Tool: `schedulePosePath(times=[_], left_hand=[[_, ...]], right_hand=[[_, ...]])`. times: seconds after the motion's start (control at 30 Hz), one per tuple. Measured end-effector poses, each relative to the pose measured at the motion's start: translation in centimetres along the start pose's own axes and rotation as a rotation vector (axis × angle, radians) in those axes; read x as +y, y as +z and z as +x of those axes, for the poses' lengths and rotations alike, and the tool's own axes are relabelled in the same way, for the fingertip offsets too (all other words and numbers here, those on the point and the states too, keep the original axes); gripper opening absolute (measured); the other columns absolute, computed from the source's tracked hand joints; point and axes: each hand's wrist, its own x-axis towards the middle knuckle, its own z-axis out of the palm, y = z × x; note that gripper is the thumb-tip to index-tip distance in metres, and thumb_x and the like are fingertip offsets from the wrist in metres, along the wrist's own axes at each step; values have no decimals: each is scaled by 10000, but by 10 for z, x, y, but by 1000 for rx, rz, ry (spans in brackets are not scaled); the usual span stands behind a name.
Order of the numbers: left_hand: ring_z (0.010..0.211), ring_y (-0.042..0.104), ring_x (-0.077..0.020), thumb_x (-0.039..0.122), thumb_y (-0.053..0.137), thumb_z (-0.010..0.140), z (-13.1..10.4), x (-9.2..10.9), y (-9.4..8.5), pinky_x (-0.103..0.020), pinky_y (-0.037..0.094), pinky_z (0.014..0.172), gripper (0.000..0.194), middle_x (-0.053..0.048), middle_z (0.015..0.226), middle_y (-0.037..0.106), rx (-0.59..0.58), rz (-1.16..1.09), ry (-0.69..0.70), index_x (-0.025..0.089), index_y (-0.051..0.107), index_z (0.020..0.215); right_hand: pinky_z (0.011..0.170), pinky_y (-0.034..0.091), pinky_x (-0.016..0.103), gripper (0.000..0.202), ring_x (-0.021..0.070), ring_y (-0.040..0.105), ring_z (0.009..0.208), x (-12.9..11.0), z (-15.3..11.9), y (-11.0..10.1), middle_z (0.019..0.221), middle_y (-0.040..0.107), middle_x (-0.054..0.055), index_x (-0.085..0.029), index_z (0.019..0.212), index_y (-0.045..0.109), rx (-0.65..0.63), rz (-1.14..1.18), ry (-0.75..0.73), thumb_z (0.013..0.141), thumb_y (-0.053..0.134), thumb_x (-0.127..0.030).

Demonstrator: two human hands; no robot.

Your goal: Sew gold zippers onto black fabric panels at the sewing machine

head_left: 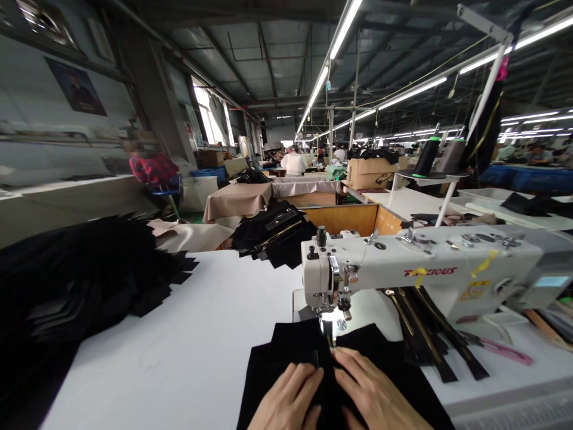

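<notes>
A black fabric piece [286, 352] lies on the white table under the needle of a white sewing machine [430, 269]. My left hand [289, 397] presses flat on the fabric just left of the seam line. My right hand [373, 394] presses flat on it to the right, fingertips close to the presser foot [329, 325]. Both hands lie on the cloth with fingers together; neither grips anything.
A big pile of black cut pieces [76, 286] fills the table's left side. Black zippers with gold teeth [430, 334] lie under the machine arm. Another black stack [273, 233] sits at the far edge. Thread cones [427, 156] stand behind. People sit at distant tables.
</notes>
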Motion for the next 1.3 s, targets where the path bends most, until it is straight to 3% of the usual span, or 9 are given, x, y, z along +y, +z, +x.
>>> schedulePosePath(times=[0.07, 0.2, 0.4, 0.7, 0.87, 0.97, 1.17, 1.3], left_hand=[[1325, 490, -276, 83, 516, 863, 9, 2, -5, -417, 425, 1099, 682, -96, 1472, 484, -2, 130, 124, 226, 341, 1506], [1406, 373, -262, 45, 506, 850, 13, 2, -8, -437, 363, 1133, 832, -73, 1565, 327, -62, 191, 183, 233, 136, 1571], [1405, 377, -265, 56, 554, 816, 10, 6, -17, -431, 357, 1139, 810, -49, 1569, 321, -186, 208, 174, 243, 257, 1547], [1431, 329, -256, 123, 517, 900, 8, 10, -21, -463, 335, 1156, 777, -43, 1587, 289, -143, 165, 134, 261, 144, 1567], [1421, 352, -260, 73, 503, 808, 10, 10, -19, -466, 354, 1149, 867, -42, 1581, 300, -153, 214, 159, 246, 124, 1568], [1404, 383, -274, 64, 505, 738, 12, 8, -16, -468, 380, 1134, 921, -45, 1574, 315, -150, 237, 159, 241, 138, 1564], [1337, 471, -311, 136, 549, 811, 10, -7, 8, -448, 439, 1091, 732, -97, 1516, 416, -161, 338, 199, 165, 317, 1505], [1344, 463, -312, 132, 543, 812, 14, -10, 10, -451, 455, 1080, 742, -100, 1518, 412, -126, 335, 167, 154, 299, 1512]], right_hand=[[1105, 444, 336, 472, 234, 496, 1316, -2, 0, -2, 1411, 543, 111, -134, 1299, 589, -1, 22, 21, 830, 543, -116], [1109, 437, 335, 586, 223, 488, 1326, -1, -5, -5, 1436, 521, 101, -138, 1347, 557, -32, 18, 37, 766, 530, -68], [1103, 438, 325, 636, 230, 512, 1309, 2, -9, -9, 1432, 525, 112, -110, 1395, 513, -71, 1, 15, 762, 537, -61], [1129, 419, 359, 637, 245, 486, 1328, -6, -7, -17, 1450, 504, 119, -102, 1410, 495, -100, 63, 65, 778, 569, -76], [1098, 457, 368, 538, 228, 532, 1279, -3, 0, -20, 1397, 558, 92, -130, 1373, 541, -83, 44, 64, 836, 518, -101], [1101, 453, 414, 557, 243, 510, 1303, 1, 9, -18, 1438, 519, 93, -126, 1407, 503, -72, -23, 35, 851, 486, -97], [1026, 526, 397, 550, 271, 565, 1245, 6, 8, 8, 1370, 583, 110, -105, 1350, 565, 93, -100, 3, 803, 508, -124], [1020, 533, 395, 520, 269, 586, 1216, 13, 15, 13, 1316, 617, 132, -87, 1332, 570, 163, -69, -9, 820, 487, -117]])
